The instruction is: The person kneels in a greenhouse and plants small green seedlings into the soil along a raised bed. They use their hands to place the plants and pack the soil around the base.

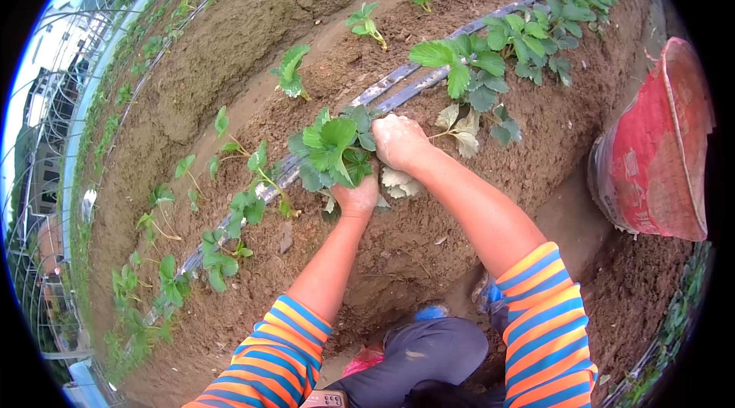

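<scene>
Both my hands are at a leafy strawberry plant [330, 147] on the soil bed. My left hand [357, 192] reaches under its leaves from below, the fingers mostly hidden by foliage. Soil-dusted and curled, my right hand [397, 138] presses against the plant's right side; whether it grips a stem cannot be told. Dry, pale leaves [401, 183] hang below my right wrist, and more withered leaves [461, 128] lie to its right. Two flat drip-irrigation tapes [396, 89] run along the bed and pass behind the plant.
Smaller strawberry plants [290, 72] line the bed, with bushier ones [519, 40] at the upper right. A red woven bucket-like container [649, 155] stands in the furrow at right. My bent knee [442, 345] is below the bed's edge. Metal greenhouse hoops [51, 138] rise at far left.
</scene>
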`<state>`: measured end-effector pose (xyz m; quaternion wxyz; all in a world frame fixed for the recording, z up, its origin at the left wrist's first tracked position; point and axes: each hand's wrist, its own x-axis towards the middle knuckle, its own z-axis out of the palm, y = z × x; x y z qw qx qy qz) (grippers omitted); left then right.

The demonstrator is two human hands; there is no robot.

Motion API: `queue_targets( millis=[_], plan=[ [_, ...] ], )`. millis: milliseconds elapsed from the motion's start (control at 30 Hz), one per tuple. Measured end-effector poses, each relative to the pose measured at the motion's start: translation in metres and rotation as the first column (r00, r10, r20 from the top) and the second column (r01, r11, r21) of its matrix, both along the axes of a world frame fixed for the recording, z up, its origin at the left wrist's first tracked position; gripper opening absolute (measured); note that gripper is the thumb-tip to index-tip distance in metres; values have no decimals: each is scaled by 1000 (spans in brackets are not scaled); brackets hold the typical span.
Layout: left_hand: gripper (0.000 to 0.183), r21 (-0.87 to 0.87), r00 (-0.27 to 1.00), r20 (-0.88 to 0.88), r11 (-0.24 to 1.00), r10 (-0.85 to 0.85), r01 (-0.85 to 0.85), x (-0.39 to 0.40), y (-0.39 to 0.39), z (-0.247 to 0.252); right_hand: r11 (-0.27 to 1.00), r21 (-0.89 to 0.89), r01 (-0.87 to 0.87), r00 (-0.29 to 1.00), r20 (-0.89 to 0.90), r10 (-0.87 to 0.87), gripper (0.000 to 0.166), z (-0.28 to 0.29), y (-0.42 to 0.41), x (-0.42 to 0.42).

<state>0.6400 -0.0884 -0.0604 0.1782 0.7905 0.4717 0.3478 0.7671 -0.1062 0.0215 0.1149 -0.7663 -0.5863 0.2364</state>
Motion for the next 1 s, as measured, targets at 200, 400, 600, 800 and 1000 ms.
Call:
queue_targets(
  millis=[200, 400, 600, 800, 1000],
  plan=[
    [38, -78, 1000, -15, 997, -10, 9, 0, -2, 0, 982, -106, -154, 984, 78, 162, 24, 5, 7, 3],
    [37, -90, 1000, 29, 996, -1, 3, -3, -4, -10, 940, -25, -341, 925, 168, 340, 19, -4, 12, 6],
    [36, -33, 994, 104, 999, -36, 40, -2, -4, -12, 923, 148, -356, 922, 216, 321, 16, -17, 8, 9],
    [30, -135, 998, 10, 989, 55, -53, 7, -8, 11, 950, 168, 262, 965, -38, -259, 25, 37, -27, 50],
    [26, -410, 928, 358, 910, 105, 56, -22, -40, 38, 794, 48, 606, 581, -709, -400, 53, 54, -133, 19]
  ],
)
